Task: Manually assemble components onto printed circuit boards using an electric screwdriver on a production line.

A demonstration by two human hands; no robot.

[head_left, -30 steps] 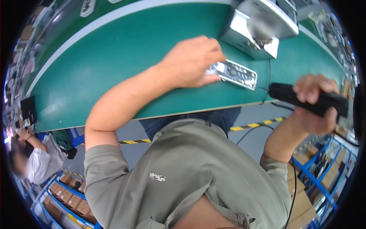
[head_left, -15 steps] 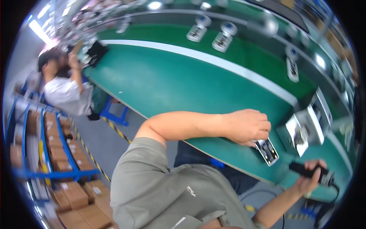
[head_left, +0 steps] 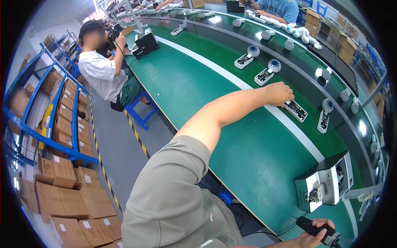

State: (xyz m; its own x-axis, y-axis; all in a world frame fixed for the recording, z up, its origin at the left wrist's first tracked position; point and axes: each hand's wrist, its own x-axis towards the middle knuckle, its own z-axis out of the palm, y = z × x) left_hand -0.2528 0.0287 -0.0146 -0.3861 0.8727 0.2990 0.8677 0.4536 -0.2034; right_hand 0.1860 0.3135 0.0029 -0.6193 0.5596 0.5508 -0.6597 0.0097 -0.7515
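The open white housing (head_left: 297, 112) is seen on the dark green strip (head_left: 335, 142) beyond the workbench (head_left: 194, 103), with one end beneath the left hand (head_left: 280, 94); the fingers of this hand are bent narrowly over that end, but the thumb is hidden, so it cannot be told whether the housing is pinched or only touched; by the right hand (head_left: 317, 232), closed firmly, a black power screwdriver (head_left: 310, 225) is held well apart, low over the near side.

The step in hand is judged to be the handling of the housing at the strip, although from this view it cannot be decided if it is being laid down or picked up; for the next move, a level housing and a gentle control by the fingers seem to be called for, since the inside parts are exposed; the screwdriver is best kept away meanwhile.

The housing is long, shallow and smooth like plastic, with a dark board inside; similar open bodies with round heads (head_left: 274, 65) are placed on the same strip; the screwdriver is formed as a matt cylinder; the boxy machine (head_left: 331, 182) is finished in pale grey, with a shiny metal bracket (head_left: 316, 193) at its front; the bench top is flat, green and slightly glossy.
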